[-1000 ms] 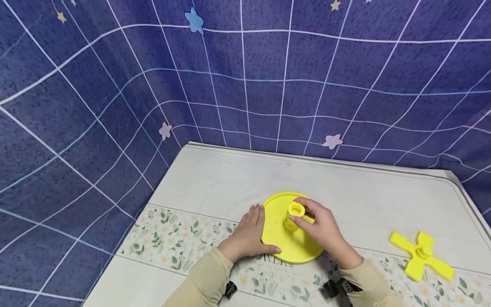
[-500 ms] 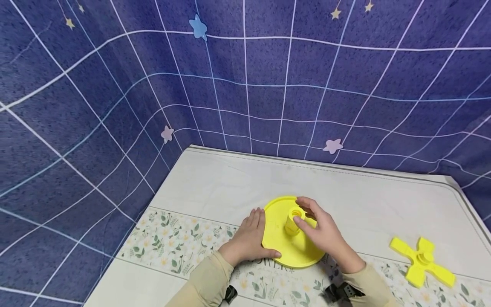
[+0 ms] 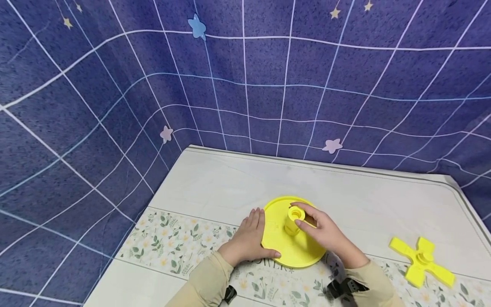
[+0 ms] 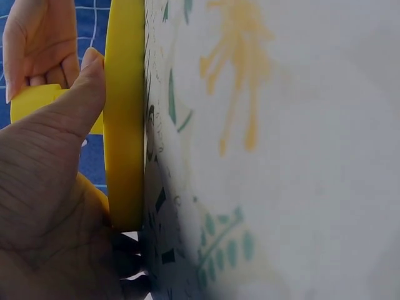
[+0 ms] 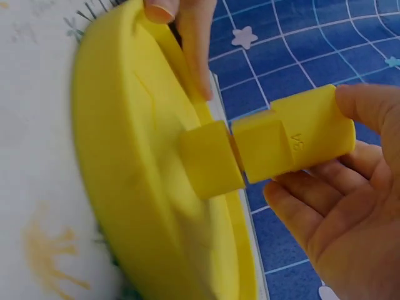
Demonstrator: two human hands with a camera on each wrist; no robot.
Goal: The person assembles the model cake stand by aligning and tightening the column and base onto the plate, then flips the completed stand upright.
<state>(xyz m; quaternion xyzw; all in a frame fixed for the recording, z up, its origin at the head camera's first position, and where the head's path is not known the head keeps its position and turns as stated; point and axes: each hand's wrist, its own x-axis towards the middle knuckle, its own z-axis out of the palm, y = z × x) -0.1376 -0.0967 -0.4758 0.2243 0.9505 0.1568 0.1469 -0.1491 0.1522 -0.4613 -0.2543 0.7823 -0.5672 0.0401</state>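
Observation:
A round yellow plastic base [image 3: 281, 245] with a raised rim lies on the table. My left hand [image 3: 247, 236] rests against its left side, fingers straight, with the thumb along the near rim. From the middle of the base rises a short yellow post [image 5: 212, 159]. On top of it stands a hollow yellow cylinder [image 3: 293, 226], its bore open upward. My right hand [image 3: 322, 228] pinches this cylinder near the top between thumb and fingers. A thin seam shows between post and cylinder in the right wrist view. How they join inside is hidden.
A yellow cross-shaped piece [image 3: 420, 260] with a round stub at its centre lies to the right. The table [image 3: 230, 179] wears a white cloth with a flowered band. A blue starry curtain [image 3: 268, 94] hangs behind and on the left.
My right hand has turned about the cylinder, its fingers lifting away and then closing on it again. My left hand stays on the base. The head view has tilted slightly.

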